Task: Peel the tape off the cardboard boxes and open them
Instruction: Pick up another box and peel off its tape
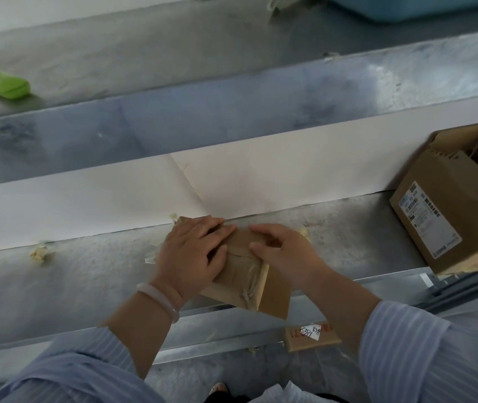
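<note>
Two hands are laid on the small cardboard box [246, 274], which stands on the metal ledge [86, 274] and is taken here as the landmark. The left hand [194, 254], with a pale bracelet [162, 301] at its wrist, is spread over the left half of the box top, fingers nearly straight and pressed flat, nothing being gripped. The right hand [284, 254] is curled over the far right part of the box, its thumb set on the top face beside the wrinkled tape [249, 283]. Whether a tape end is already pinched cannot be told. The tape runs along the middle of the box top and down its near face, directly between the two hands and just below the right thumb. The step in hand is judged to be the lifting of a tape edge. It is best done with the box held down firmly by the flat hand, and with the loosened end drawn back low along the seam so that the strip is not torn. A larger box [447, 210], already opened, lies well to the right of the small box, and a numbered label [313, 334] is seen just below it.
</note>
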A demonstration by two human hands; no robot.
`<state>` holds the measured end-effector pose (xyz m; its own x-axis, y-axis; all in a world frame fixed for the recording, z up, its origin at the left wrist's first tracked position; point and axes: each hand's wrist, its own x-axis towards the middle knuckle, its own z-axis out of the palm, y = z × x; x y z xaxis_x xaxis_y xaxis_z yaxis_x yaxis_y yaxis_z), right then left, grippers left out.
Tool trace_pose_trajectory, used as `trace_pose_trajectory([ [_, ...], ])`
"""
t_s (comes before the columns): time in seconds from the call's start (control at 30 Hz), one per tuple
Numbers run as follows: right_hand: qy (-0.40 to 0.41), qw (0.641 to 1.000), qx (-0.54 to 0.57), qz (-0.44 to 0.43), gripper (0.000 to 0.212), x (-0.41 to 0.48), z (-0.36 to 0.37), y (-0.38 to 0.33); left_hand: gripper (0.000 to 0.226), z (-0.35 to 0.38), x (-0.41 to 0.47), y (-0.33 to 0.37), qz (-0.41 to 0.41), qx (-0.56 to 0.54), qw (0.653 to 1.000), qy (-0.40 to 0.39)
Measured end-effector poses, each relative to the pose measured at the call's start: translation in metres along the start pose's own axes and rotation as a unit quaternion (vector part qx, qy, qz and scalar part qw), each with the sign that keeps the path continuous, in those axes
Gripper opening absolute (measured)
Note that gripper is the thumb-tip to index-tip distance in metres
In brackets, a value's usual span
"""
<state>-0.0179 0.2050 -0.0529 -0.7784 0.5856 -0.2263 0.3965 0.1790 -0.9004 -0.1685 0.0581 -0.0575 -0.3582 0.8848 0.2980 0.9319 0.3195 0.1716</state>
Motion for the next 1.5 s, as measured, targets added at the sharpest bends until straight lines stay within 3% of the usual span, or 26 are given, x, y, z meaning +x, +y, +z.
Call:
trace_pose_trajectory([
  [0.17, -0.001, 0.986, -0.149, -0.078, 0.038, 0.004, 0.006, -0.011, 0.047, -0.007, -0.002, 0.008, -0.017, 0.050, 0.998, 0.037],
  [0.27, 0.024, 0.958, -0.245, -0.149, 0.038, 0.005, 0.003, -0.012, 0.056, -0.016, -0.014, -0.004, -0.141, 0.052, 0.985, 0.085],
  [0.33, 0.031, 0.923, -0.322, -0.206, 0.042, 0.004, 0.003, -0.017, 0.071, -0.028, -0.024, -0.019, -0.313, -0.046, 0.947, 0.058],
  [0.37, 0.015, 0.908, -0.350, -0.230, 0.046, 0.004, 0.004, -0.022, 0.074, -0.033, -0.028, -0.027, -0.389, -0.129, 0.912, 0.022],
  [0.43, -0.030, 0.886, -0.395, -0.239, 0.050, 0.004, 0.009, -0.033, 0.063, -0.041, -0.035, -0.040, -0.448, -0.282, 0.847, -0.029],
  [0.53, -0.020, 0.880, -0.416, -0.228, 0.044, 0.004, 0.019, -0.043, 0.014, -0.046, -0.045, -0.047, -0.433, -0.350, 0.831, 0.002],
  [0.6, -0.023, 0.863, -0.457, -0.215, 0.062, 0.000, 0.030, -0.046, 0.004, -0.048, -0.048, -0.046, -0.427, -0.348, 0.835, 0.016],
  [0.7, -0.049, 0.832, -0.509, -0.214, 0.088, -0.002, 0.048, -0.038, 0.005, -0.056, -0.048, -0.044, -0.424, -0.300, 0.854, 0.006],
  [0.8, -0.030, 0.818, -0.528, -0.227, 0.082, -0.001, 0.057, -0.028, 0.012, -0.062, -0.052, -0.044, -0.428, -0.256, 0.867, 0.009],
  [0.93, -0.018, 0.818, -0.528, -0.228, 0.079, 0.000, 0.060, -0.025, 0.012, -0.063, -0.046, -0.037, -0.367, -0.133, 0.920, 0.036],
  [1.17, -0.022, 0.818, -0.527, -0.227, 0.082, 0.001, 0.059, -0.024, 0.008, -0.042, -0.027, -0.040, -0.413, -0.263, 0.868, 0.084],
  [1.3, -0.021, 0.825, -0.516, -0.231, 0.082, 0.000, 0.058, -0.024, 0.044, -0.043, -0.023, -0.051, -0.465, -0.374, 0.801, 0.044],
  [1.4, -0.024, 0.823, -0.522, -0.223, 0.080, -0.001, 0.059, -0.024, 0.022, -0.047, -0.022, -0.057, -0.408, -0.338, 0.848, -0.029],
  [1.5, -0.030, 0.824, -0.521, -0.219, 0.081, -0.002, 0.059, -0.027, 0.013, -0.047, -0.020, -0.055, -0.384, -0.265, 0.884, 0.005],
])
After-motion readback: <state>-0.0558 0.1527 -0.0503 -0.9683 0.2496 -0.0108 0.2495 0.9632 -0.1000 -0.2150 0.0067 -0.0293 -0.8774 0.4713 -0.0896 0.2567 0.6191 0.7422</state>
